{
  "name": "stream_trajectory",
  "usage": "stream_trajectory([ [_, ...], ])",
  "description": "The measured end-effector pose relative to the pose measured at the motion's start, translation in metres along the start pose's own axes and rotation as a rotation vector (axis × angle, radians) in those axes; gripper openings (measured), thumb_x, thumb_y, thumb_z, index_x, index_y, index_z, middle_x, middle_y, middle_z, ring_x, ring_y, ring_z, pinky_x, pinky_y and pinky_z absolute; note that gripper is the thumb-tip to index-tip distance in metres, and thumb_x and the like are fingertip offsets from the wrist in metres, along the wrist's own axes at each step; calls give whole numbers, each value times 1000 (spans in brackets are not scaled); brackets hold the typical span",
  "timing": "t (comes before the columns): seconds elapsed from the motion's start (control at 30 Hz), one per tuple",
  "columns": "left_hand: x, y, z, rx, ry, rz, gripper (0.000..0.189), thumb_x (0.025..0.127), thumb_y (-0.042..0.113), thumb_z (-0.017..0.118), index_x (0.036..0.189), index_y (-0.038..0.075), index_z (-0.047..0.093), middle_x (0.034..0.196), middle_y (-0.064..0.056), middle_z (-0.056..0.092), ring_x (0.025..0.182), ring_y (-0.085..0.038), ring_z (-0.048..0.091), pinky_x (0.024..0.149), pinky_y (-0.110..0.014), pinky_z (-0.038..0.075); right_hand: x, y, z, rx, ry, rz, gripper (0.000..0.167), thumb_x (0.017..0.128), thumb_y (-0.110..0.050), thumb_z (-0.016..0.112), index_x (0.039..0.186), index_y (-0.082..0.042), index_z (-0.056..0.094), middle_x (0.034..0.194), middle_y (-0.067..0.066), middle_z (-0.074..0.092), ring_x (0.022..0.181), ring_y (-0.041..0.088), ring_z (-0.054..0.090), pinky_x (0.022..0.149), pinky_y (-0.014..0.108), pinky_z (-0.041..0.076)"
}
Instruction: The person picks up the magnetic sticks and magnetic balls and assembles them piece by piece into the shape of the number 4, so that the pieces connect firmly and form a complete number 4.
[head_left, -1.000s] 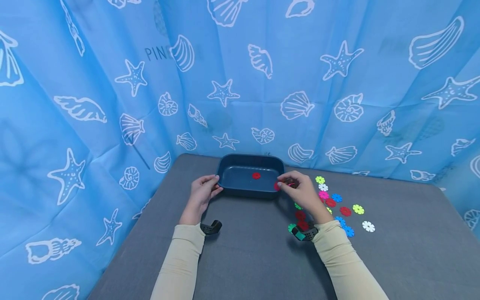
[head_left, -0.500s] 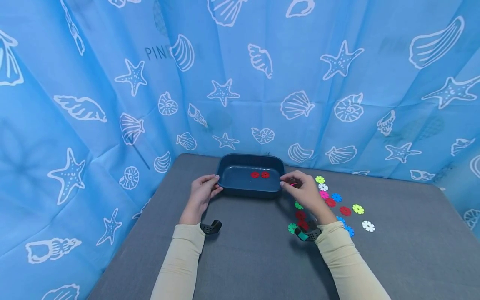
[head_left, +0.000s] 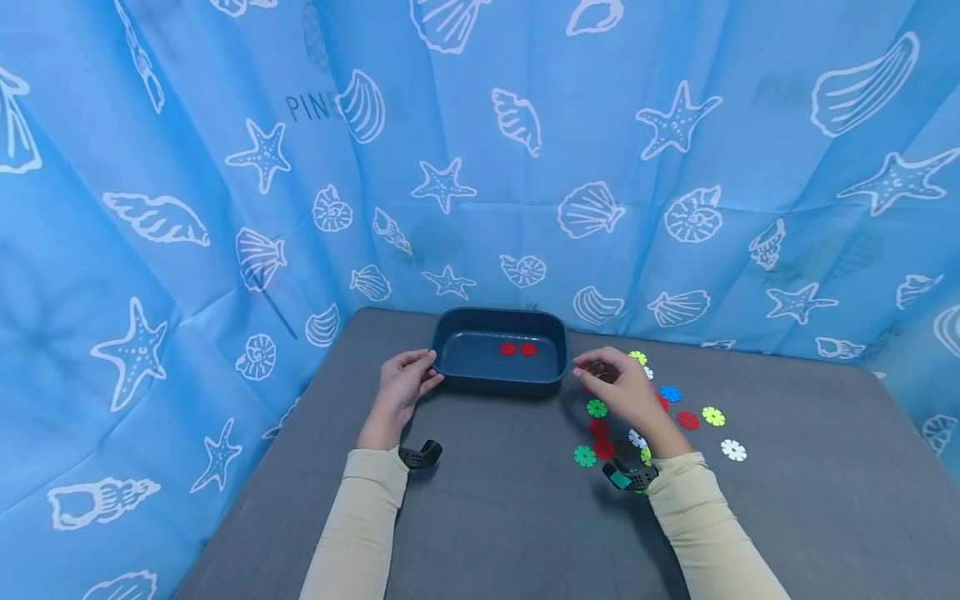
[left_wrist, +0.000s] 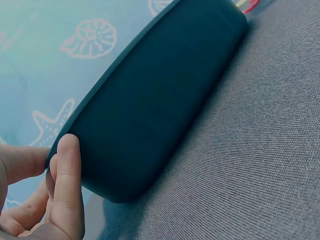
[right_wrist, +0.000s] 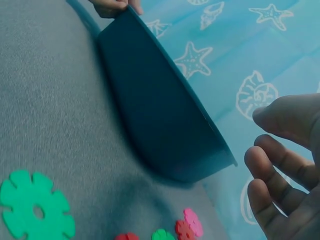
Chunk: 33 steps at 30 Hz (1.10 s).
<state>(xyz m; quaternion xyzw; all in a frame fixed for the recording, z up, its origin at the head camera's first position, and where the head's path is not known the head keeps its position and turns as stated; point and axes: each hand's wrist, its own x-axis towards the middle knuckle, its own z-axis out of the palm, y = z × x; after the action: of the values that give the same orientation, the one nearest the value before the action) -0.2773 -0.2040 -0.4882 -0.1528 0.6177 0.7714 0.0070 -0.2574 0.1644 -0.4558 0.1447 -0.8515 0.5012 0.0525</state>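
A dark blue rectangular dish (head_left: 495, 385) stands on the grey table, with two red notched plastic discs (head_left: 507, 349) lying inside. My left hand (head_left: 400, 387) pinches its left rim; in the left wrist view the thumb and fingers (left_wrist: 68, 165) meet around the edge. Just off the dish's right end is my right hand (head_left: 618, 390), its fingers (right_wrist: 260, 162) loosely bent and nothing visible between them in the right wrist view. Under and around this hand lie loose discs, among them a green disc (head_left: 597, 408) and a red disc (head_left: 603, 449); the hand and forearm hide some.
More discs are scattered to the right, including a white disc (head_left: 734, 450), a yellow disc (head_left: 713, 416) and a blue disc (head_left: 671, 393). A blue curtain (head_left: 480, 167) with shell and starfish prints hangs behind the table (head_left: 495, 500) and along its left side.
A second red disc has left my right fingers and now lies in the dish beside the first. My right hand has drawn back rightward from the rim. The left hand keeps its grip.
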Motion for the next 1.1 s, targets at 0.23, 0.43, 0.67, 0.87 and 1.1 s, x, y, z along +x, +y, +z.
stream_trajectory([
  [0.23, -2, 1, -1, 9, 3, -2, 36, 103, 23, 73, 132, 2, 66, 112, -12, 62, 89, -15, 66, 87, -26, 66, -8, 1, -6, -32, -16, 40, 28, 103, -28, 73, 124, -8, 74, 118, 12, 73, 100, 24, 68, 82, 21, 58],
  [0.43, -2, 1, -1, 1, 11, -1, 35, 103, 23, 73, 131, 2, 66, 113, -12, 62, 91, -16, 67, 88, -26, 66, -14, 3, -10, -24, -24, 36, 27, 104, -24, 72, 125, -7, 73, 117, 14, 72, 97, 26, 70, 80, 21, 60],
  [0.67, -3, 3, -1, 2, 2, -1, 35, 104, 23, 72, 132, 3, 65, 116, -13, 61, 92, -16, 66, 88, -25, 66, -20, 7, -16, -33, -51, 63, 32, 103, -25, 73, 129, -6, 71, 120, 15, 73, 102, 29, 69, 82, 21, 60],
  [0.87, -3, 2, -1, 0, 2, 5, 35, 104, 22, 72, 132, 2, 65, 115, -13, 61, 90, -16, 66, 87, -26, 66, -26, 11, -19, -53, -73, 28, 34, 103, -21, 73, 130, -2, 69, 123, 18, 72, 101, 26, 69, 83, 19, 60],
  [1.1, -1, 0, 0, -5, -1, 8, 34, 103, 22, 73, 130, 2, 66, 112, -13, 61, 90, -16, 67, 87, -26, 66, -35, 16, -21, -89, -74, 4, 30, 102, -18, 74, 127, -1, 71, 122, 17, 73, 101, 21, 71, 84, 19, 61],
])
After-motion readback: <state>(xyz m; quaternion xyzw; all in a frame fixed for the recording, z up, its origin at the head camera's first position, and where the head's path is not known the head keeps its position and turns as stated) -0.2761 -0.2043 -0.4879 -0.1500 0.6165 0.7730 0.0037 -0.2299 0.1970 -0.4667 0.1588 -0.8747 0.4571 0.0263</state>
